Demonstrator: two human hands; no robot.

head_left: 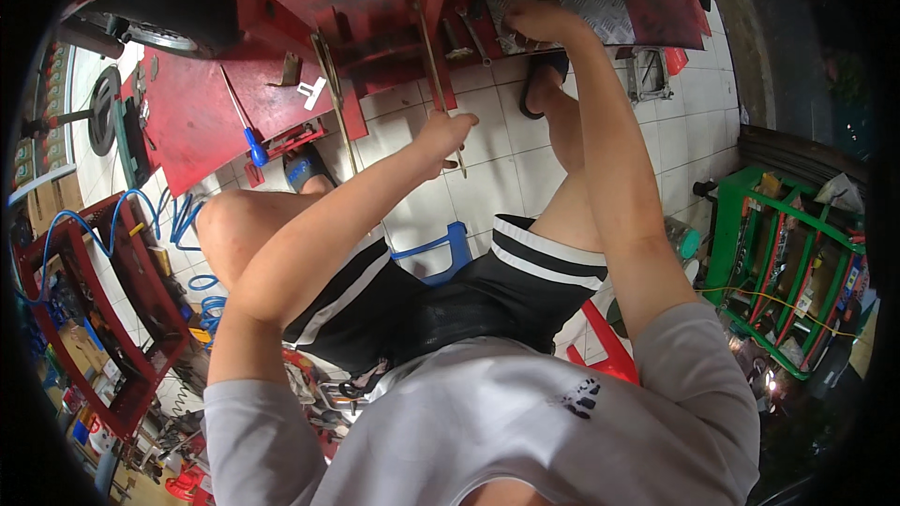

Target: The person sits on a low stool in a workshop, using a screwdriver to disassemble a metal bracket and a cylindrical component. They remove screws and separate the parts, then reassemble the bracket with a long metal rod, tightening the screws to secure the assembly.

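Observation:
My left hand (pixel 448 139) is closed around a long thin metal tool (pixel 429 56) that runs from the red stand (pixel 375 75) down over the tiled floor. My right hand (pixel 534 23) reaches onto the diamond-plate surface (pixel 609 9), fingers curled; what it grips, if anything, I cannot make out. A spanner (pixel 475 40) lies just left of it. Another long metal tool (pixel 333 84) rests at the left part of the stand, beside a small white piece (pixel 312 92) and a blue-handled screwdriver (pixel 253 145) on the red platform (pixel 192 108).
A vehicle's wheel (pixel 169 23) is at the upper left. A red tool cart (pixel 159 337) and coiled blue hose (pixel 211 309) are on the left, a green rack (pixel 727 244) on the right. Blue (pixel 450 253) and red (pixel 609 337) plastic pieces sit beneath and beside my legs.

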